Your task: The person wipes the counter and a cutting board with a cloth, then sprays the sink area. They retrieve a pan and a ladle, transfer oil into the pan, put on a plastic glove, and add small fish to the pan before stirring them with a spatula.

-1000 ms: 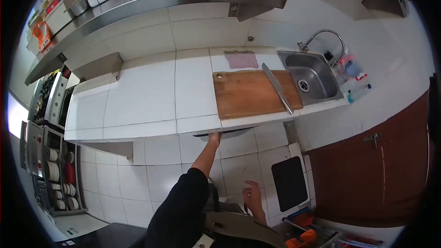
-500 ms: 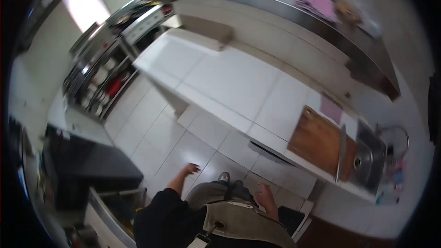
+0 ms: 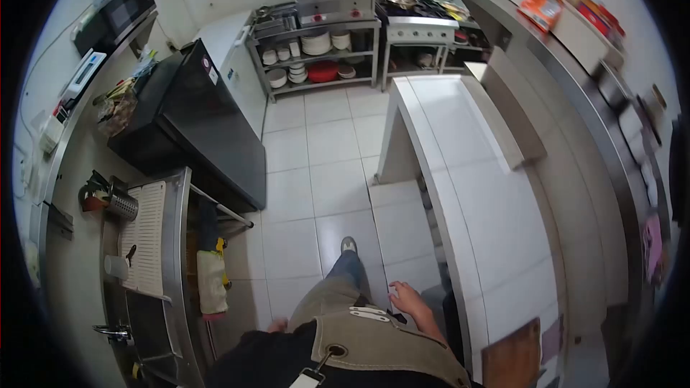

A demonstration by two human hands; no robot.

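My right hand [image 3: 408, 299] hangs in front of my apron [image 3: 402, 345], its fingers apart and nothing in it. The white tiled counter [image 3: 496, 244] is the nearest surface to that hand, just to its right, and they do not touch. Low by my left hip, only a small part of my left hand [image 3: 278, 325] shows beside the dark sleeve; its fingers are hidden. A wooden cutting board [image 3: 512, 356] lies on the near end of the counter, cut off by the frame, with a pink cloth [image 3: 552, 340] beside it.
A tiled floor aisle [image 3: 316, 194] runs ahead. Along the left are a steel sink unit [image 3: 176, 244] and a black fridge [image 3: 223, 129]. A steel rack [image 3: 316, 61] with dishes and a stove [image 3: 420, 29] stand at the far end. A steel shelf [image 3: 553, 75] overhangs the counter.
My view has swung left to face along the aisle, and one foot is forward. The cutting board has shifted to the bottom edge. My left hand has dropped back to my side.
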